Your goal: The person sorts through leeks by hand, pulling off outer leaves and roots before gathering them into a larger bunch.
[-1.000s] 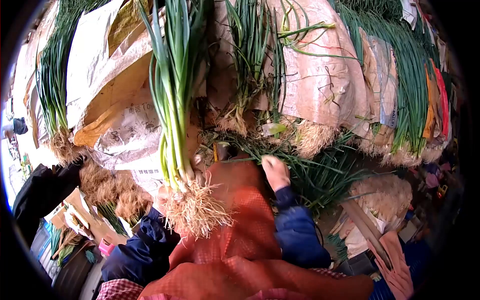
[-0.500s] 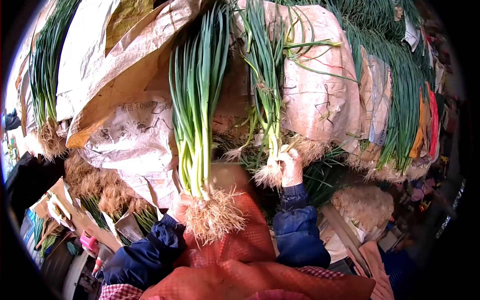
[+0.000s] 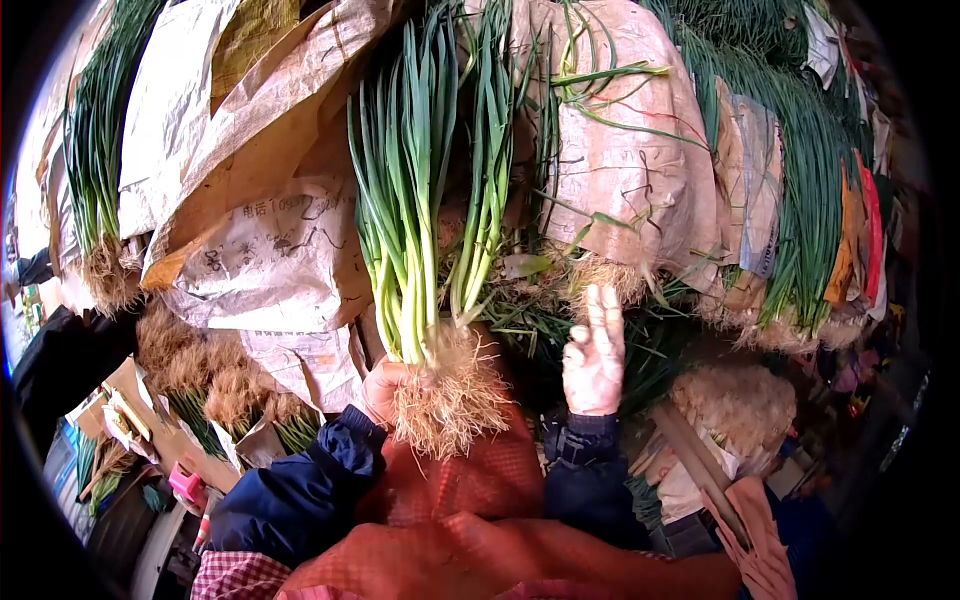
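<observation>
My left hand (image 3: 384, 388) is wrapped round the base of a bunch of green onions (image 3: 410, 210), just above its tangled pale roots (image 3: 452, 410). The leaves point away from me. A smaller group of green onion stalks (image 3: 478, 255) lies against the right side of this bunch, its root ends blurred among the others; whether the hand grips these too is hard to see. To the right, my right hand (image 3: 594, 360) is open and bare, two fingers stretched forward and the thumb side partly curled. Its fingertips are near the roots (image 3: 605, 280) showing under a pale sack.
Woven sacks (image 3: 280, 240) cover the pile ahead. Rows of green onions (image 3: 800, 210) lie at right, and another bunch (image 3: 95, 180) at far left beside a dark sleeve (image 3: 65, 365). Bundled roots (image 3: 730, 405) sit at lower right by a wooden bar (image 3: 695, 465).
The stalks my right hand held have moved left against the bunch in my left hand. My right hand has let go and its fingers have straightened. The left-hand bunch has shifted slightly right.
</observation>
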The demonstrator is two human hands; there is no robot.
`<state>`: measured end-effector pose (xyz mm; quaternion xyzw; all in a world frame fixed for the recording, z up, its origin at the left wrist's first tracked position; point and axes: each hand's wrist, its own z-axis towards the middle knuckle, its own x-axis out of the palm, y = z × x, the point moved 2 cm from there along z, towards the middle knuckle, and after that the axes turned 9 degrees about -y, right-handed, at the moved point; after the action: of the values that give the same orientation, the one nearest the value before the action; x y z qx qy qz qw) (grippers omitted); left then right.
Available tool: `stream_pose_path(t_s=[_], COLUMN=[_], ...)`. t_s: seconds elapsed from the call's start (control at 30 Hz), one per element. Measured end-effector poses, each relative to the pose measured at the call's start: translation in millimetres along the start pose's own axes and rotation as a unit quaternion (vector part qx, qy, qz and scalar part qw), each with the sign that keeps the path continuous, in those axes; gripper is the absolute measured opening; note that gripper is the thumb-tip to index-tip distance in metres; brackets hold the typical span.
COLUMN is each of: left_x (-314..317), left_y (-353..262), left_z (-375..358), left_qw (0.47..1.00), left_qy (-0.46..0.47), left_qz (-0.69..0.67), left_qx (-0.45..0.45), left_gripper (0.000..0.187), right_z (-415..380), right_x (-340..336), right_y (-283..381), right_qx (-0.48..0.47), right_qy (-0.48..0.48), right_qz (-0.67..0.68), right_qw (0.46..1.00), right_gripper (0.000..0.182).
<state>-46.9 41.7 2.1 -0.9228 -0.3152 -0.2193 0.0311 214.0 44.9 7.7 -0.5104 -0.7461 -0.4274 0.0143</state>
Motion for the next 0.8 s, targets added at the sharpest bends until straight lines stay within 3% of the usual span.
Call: stream_pose_path(t_s=[0.03,0.1,0.13,0.2,0.23,0.27,0.33,0.37,0.4,0.47,0.5,0.53,0.6,0.63,0.67,0.73,0.8], left_x=[2.7,0.2,-5.1,-19.2,-16.4,-17.0,-16.2,-15.4,-17.5,-22.5,-24.8,-29.0,-26.7,-23.0,-20.0,-2.1,5.2], left_y=[2.8,9.5,11.9,14.7,7.7,8.5,14.1,16.5,16.9,9.1,5.7,6.9,4.1,2.9,2.7,4.6,10.4], left_z=[0.3,5.2,5.0,9.5,10.2,6.7,9.2,11.4,10.1,7.1,5.9,0.7,-2.2,-4.1,-7.2,-9.7,-7.0], left_qw=[0.999,0.996,0.994,0.999,0.999,0.998,0.999,0.999,0.999,0.999,0.998,0.998,0.999,0.999,1.0,0.998,0.995], left_qy=[0.029,0.069,0.078,0.017,0.037,0.051,0.004,0.017,0.026,0.041,0.049,0.053,0.05,0.037,0.021,0.049,0.056], left_qz=[-0.012,-0.042,-0.06,0.0,-0.011,-0.028,-0.036,-0.038,-0.036,-0.023,-0.018,-0.017,-0.002,0.009,0.019,-0.014,-0.069], left_qx=[-0.006,-0.032,-0.052,0.034,0.016,-0.01,-0.018,-0.02,-0.021,-0.019,-0.017,-0.018,-0.01,-0.002,0.005,-0.041,-0.051], left_gripper=[0.035,0.035,0.036,0.032,0.031,0.03,0.026,0.026,0.026,0.025,0.025,0.025,0.025,0.027,0.028,0.039,0.055], right_z=[5.2,34.7,46.4,44.9,21.5,4.4,5.3,11.7,12.1,12.7,8.7,10.7,2.2,5.0,9.3,3.8,0.3], right_x=[21.4,54.2,61.0,51.7,58.9,49.1,15.4,10.9,24.1,40.4,51.8,50.2,57.2,47.2,29.6,45.1,38.3], right_y=[-11.8,-43.3,-59.9,-86.1,-69.1,-67.2,-72.4,-70.4,-56.5,-67.9,-70.1,-84.5,-79.5,-96.8,-117.4,-107.1,-107.6], right_qx=[0.027,0.001,-0.009,-0.017,0.06,0.064,0.067,-0.032,0.101,0.265,0.197,0.065,0.021,-0.053,-0.135,-0.043,-0.08], right_qy=[0.062,0.156,0.174,0.2,0.203,0.212,0.116,0.051,0.009,0.175,0.171,0.151,0.102,0.086,0.075,0.085,0.051], right_qz=[-0.068,-0.196,-0.275,-0.297,-0.287,-0.294,-0.229,-0.246,-0.259,-0.171,-0.245,-0.299,-0.44,-0.469,-0.57,-0.57,-0.482], right_qw=[0.995,0.968,0.946,0.934,0.934,0.93,0.964,0.967,0.96,0.933,0.934,0.94,0.892,0.877,0.807,0.816,0.871], right_gripper=[0.073,0.074,0.064,0.05,0.038,0.039,0.035,0.03,0.026,0.029,0.03,0.029,0.031,0.032,0.029,0.022,0.019])
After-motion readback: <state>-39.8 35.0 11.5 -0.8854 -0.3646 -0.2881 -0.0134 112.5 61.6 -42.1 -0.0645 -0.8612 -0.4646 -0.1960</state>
